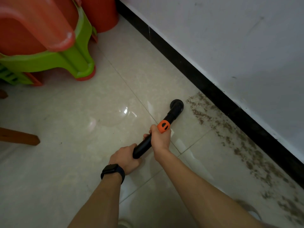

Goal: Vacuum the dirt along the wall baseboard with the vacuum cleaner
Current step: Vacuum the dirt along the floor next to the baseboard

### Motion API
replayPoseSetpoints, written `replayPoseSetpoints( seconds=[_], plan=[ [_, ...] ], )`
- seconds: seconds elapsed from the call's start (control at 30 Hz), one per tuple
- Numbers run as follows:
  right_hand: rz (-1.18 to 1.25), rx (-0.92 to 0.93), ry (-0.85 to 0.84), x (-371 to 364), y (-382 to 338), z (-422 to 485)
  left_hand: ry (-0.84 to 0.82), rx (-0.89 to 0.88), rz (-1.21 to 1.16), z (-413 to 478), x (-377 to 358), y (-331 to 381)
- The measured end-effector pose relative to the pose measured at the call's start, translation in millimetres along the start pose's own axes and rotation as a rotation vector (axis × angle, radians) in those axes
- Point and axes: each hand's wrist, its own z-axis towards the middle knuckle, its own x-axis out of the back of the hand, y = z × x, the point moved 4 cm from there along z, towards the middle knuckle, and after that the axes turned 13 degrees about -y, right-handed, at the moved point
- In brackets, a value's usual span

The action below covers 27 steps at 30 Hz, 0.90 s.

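Grip status: both hands are wrapped round the black tubular vacuum cleaner wand (144, 146), one behind the other. The right hand (160, 139) takes the forward position, fingers curled round the tube, its leading edge touching the orange collar (163, 126) fitted to the wand. The left hand (125, 159) clasps the rear end of the tube, fingers curled under it (a black smartwatch (111, 167) sits on this wrist).

Tool position: from the forward grip the wand runs ahead and slightly to the right, down toward the pale glossy tiled floor (74, 129). It ends in a round black nozzle (177, 104), which lies well ahead of the right hand. Whether the nozzle touches the tiles cannot be told.

Dirt position: a band of brown granular dirt (256, 156) lies to the right of both grips, against the foot of the black baseboard (213, 91) under the white wall (230, 38). The far end of the band is just beside the nozzle on its right, with a bare strip of tile between them. From there the band runs back past the right forearm to the lower right edge of the view.

Surroundings: ahead and to the left of the grips, well apart from them, stand stacked plastic stools, a red stool (41, 30) over a lime-green stool (79, 51). Left of the rear grip, a brown wooden furniture leg (19, 137) is seen low over the floor.
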Motion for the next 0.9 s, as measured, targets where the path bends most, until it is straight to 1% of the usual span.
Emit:
replayPoseSetpoints(
  seconds=[0.2,0.47,0.9],
  plan=[
    [0.004,0.021,0.052,16.2,-11.6,0.6,-0.005,-0.037,-0.009,4.2,-5.1,18.4],
    [-0.004,0.027,0.057,32.0,-29.6,11.0,-0.005,-0.063,-0.055,16.6,-8.4,39.8],
    [-0.008,0.034,0.099,56.5,-48.8,23.3,0.004,-0.106,-0.02,37.4,-10.0,68.5]
  ],
)
